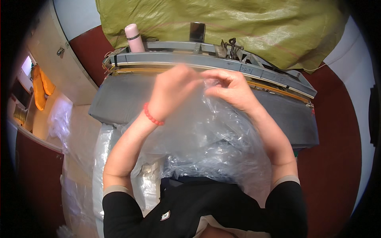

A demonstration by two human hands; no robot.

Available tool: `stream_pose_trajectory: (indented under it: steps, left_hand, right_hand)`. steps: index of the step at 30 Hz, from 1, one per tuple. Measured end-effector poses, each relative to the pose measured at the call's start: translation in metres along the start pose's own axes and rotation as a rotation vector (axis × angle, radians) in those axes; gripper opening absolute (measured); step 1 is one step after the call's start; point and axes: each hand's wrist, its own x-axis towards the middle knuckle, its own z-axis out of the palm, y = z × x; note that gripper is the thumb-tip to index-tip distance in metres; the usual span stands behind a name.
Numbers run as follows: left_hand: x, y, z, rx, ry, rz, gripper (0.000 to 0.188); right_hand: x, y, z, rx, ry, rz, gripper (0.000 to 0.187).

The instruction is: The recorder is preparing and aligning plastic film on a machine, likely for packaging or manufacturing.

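Observation:
A large sheet or bag of clear plastic film [232, 133] spreads crumpled over my lap and up across the front of the grey bench. My right hand [230, 87] pinches its upper edge between thumb and fingers, with a bunched fold at the fingertips. Close beside it, my left hand [174, 89] is blurred by motion; its fingers look curled together at the same edge of the film. A red bead bracelet [152, 115] circles my left wrist. Both hands are raised over the padded grey bench top [123, 95], just in front of the long metal bar.
A long grey metal bar [170, 60] spans the back of the bench. A pink bottle [134, 37], a dark flat rectangular thing [197, 32] and a metal clamp [233, 48] stand there. Olive woven sheeting [254, 23] hangs behind. More clear plastic [81, 198] lies at left, near a door [65, 39].

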Motion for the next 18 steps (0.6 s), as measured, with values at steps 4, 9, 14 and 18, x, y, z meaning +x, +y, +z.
stream_pose_trajectory:
  steps: [4,9,14,18]
  left_hand:
    - [-0.007,-0.005,-0.004,0.299,-0.114,0.133,0.022]
    - [-0.005,-0.02,-0.035,-0.517,-0.528,-0.536,0.04]
    - [-0.011,-0.03,-0.033,-0.677,-0.658,-0.861,0.024]
    - [-0.01,-0.028,-0.024,-0.616,-0.54,-0.825,0.017]
  right_hand:
    - [0.01,0.016,0.011,0.259,-0.032,0.095,0.025]
    - [0.011,0.031,0.016,0.237,-0.036,0.124,0.013]
    - [0.01,0.037,0.012,0.178,0.006,0.023,0.013]
    - [0.009,0.032,0.013,0.18,0.037,0.058,0.016]
